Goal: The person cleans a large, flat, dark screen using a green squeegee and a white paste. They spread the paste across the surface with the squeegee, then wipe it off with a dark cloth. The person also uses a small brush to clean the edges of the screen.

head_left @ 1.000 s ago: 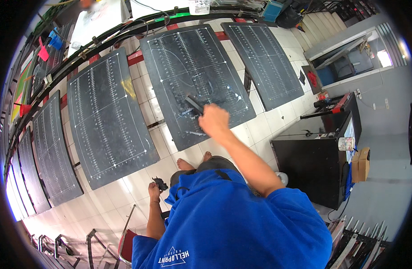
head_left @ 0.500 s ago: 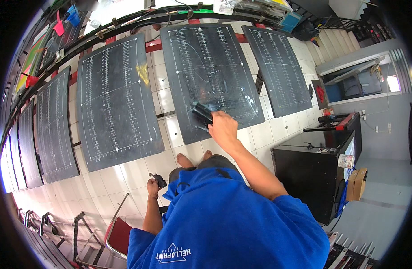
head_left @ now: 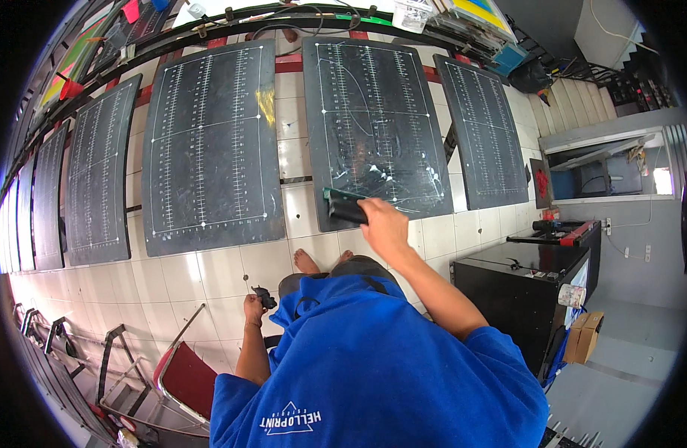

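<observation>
My right hand (head_left: pixel 387 228) is closed round one end of a squeegee with a black body (head_left: pixel 346 208) and a green strip on its far edge. The squeegee lies over the near edge of a dark grey board (head_left: pixel 373 97) marked with white rulers and lines; I cannot tell if it touches. Wet-looking smears and pale spots show on the board's near half. Low at my left side, my left hand (head_left: pixel 254 309) is closed on a crumpled black thing (head_left: pixel 265 298), perhaps a cloth, whose kind is unclear.
More marked boards stand in a row, including one (head_left: pixel 209 149) to the left and one (head_left: pixel 481 127) to the right. A black cabinet (head_left: pixel 508 291) is at my right, a red chair (head_left: pixel 190 381) behind left. A dark rail (head_left: pixel 242 28) and white tub (head_left: pixel 411 13) are beyond.
My right hand and the squeegee have come nearer, to the board's near edge, and the squeegee lies flatter. The view has shifted, so the boards appear further right. My left hand keeps its hold.
</observation>
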`<state>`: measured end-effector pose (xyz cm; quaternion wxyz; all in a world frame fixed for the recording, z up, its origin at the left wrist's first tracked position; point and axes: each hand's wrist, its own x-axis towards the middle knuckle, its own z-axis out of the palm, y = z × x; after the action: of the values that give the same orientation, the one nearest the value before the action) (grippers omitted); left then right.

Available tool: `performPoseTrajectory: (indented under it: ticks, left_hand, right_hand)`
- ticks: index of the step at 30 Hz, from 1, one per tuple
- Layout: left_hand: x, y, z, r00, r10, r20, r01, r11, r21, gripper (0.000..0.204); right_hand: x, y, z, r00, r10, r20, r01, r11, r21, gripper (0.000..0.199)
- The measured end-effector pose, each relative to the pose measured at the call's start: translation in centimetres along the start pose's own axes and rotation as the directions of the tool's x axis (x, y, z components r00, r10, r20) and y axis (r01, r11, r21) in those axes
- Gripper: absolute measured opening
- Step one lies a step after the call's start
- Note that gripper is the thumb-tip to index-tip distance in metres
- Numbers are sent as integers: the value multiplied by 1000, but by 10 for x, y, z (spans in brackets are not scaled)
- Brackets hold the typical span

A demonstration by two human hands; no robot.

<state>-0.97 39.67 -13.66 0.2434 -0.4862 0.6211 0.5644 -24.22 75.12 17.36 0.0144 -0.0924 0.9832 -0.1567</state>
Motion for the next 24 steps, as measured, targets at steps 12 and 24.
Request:
performPoseTrajectory:
  ticks: [12, 24]
  left_hand:
    - [5, -9, 1, 998, 63, -25, -64, 995, -71, 10]
    - [-7, 0, -13, 997, 76, -31, -78, 995, -58, 10]
  right_hand:
    - [-44, 37, -10, 988, -131, -79, 130, 991, -20, 49]
    - [66, 43, 3, 983, -159, -94, 156, 987, -45, 52]
